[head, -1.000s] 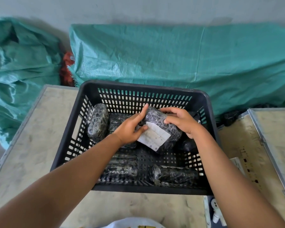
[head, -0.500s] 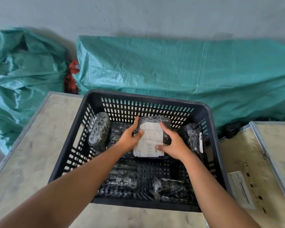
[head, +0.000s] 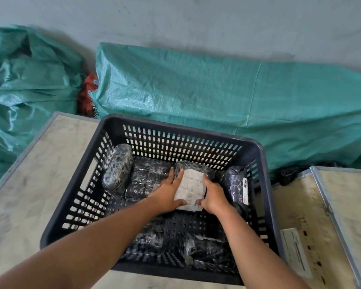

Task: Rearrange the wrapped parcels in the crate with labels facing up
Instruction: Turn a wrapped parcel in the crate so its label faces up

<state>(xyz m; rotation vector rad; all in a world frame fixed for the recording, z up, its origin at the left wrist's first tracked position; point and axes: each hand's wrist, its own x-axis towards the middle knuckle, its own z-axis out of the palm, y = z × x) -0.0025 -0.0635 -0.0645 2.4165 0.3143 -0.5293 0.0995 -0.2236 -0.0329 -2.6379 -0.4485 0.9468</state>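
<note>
Black slotted crate [head: 175, 142] on a table [head: 40, 174]. Both hands inside at centre: left hand [head: 167, 195] and right hand [head: 214, 197] clasp a wrapped parcel [head: 193, 170], white label [head: 191, 188] facing up. Grey-wrapped parcel [head: 118, 168] at 10 o'clock, upright parcel [head: 236, 184] at 3 o'clock, more at 6. Green tarp [head: 217, 90] at 12.

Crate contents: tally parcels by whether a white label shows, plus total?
Label showing: 2, the held parcel between left hand and right hand, and the right-wall parcel
No label showing: 4
Total: 6 visible in the crate; arms may hide more.
</note>
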